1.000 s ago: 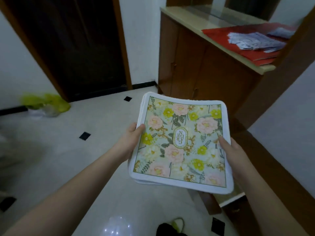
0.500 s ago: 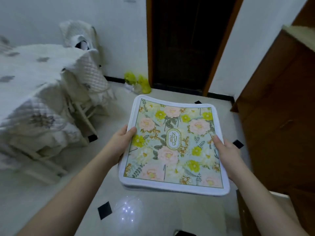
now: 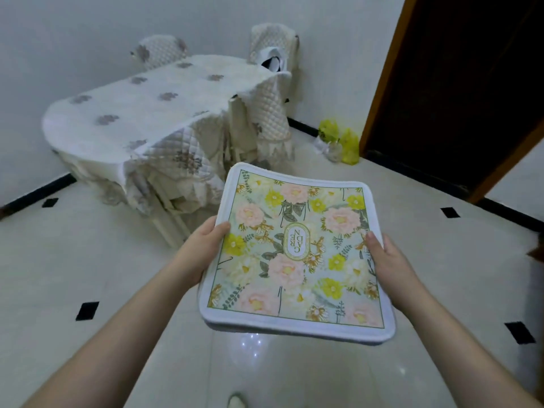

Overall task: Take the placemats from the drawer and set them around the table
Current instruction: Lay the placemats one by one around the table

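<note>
I hold a stack of square placemats (image 3: 297, 254) flat in front of me, above the floor. The top one has pink and yellow flowers, a white border and an oval label in the middle. My left hand (image 3: 203, 248) grips the stack's left edge, thumb on top. My right hand (image 3: 385, 257) grips the right edge the same way. The table (image 3: 141, 104), under a quilted white cloth with grey flowers, stands ahead and to the left by the wall. How many mats the stack holds is hidden.
Chairs in quilted covers (image 3: 270, 92) stand around the table, one (image 3: 159, 51) behind it. Yellow plastic bags (image 3: 341, 141) lie on the floor by a dark doorway (image 3: 459, 92) at the right. Glossy white tiles (image 3: 88, 260) stretch between me and the table.
The view has swung left, away from the wooden cabinet. The table and chairs have come into full view ahead. Both hands keep the same hold on the placemats.
</note>
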`<state>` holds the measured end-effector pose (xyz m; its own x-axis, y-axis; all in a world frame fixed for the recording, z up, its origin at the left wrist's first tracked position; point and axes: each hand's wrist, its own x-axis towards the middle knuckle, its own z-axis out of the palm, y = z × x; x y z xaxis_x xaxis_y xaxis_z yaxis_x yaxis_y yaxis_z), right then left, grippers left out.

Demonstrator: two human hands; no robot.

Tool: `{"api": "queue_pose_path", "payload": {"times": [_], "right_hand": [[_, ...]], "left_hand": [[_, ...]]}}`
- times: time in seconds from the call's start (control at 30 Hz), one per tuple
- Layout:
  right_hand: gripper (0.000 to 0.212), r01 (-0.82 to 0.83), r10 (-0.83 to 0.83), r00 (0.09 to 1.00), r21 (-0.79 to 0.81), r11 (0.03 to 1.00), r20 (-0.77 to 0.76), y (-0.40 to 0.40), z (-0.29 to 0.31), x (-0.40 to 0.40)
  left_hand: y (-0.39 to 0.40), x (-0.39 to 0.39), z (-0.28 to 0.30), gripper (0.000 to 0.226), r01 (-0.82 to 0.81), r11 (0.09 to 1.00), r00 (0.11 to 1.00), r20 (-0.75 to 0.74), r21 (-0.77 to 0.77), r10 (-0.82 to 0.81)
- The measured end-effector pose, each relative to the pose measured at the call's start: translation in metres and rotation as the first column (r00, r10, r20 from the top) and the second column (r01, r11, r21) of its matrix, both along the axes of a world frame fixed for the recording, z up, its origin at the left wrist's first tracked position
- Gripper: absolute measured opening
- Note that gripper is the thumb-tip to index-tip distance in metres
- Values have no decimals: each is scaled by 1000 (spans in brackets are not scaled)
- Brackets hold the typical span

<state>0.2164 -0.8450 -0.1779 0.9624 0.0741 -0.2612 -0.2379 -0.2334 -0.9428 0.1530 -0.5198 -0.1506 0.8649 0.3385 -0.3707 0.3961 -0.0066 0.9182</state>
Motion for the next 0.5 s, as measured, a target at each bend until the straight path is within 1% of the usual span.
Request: {"api": "queue_pose_path", "payload": {"times": [0.1,0.2,0.3,0.37,0.5], "right_hand": [[32,-91,91,996,18,996,5,28,4,7],[30,-205,205,979,21,978,22,68,9,13],[27,-334,334,942,-5,943,40,115,15,16],[31,-402,404,913,-38,915,54,150,16,17],[37,-502,505,862,-60,863,42,227,17,7]], "left_hand": [[19,-20,2,18,-127,992,992,-11,17,128],[46,-45,4,18,-207,978,978,1,28,207],[80,-76,2,33,-249,968,968,23,13,249],[103,-97,0,37,-296,955,955,38,9,295],[158,-139,-8,34,-392,919,916,70,-45,395]]}}
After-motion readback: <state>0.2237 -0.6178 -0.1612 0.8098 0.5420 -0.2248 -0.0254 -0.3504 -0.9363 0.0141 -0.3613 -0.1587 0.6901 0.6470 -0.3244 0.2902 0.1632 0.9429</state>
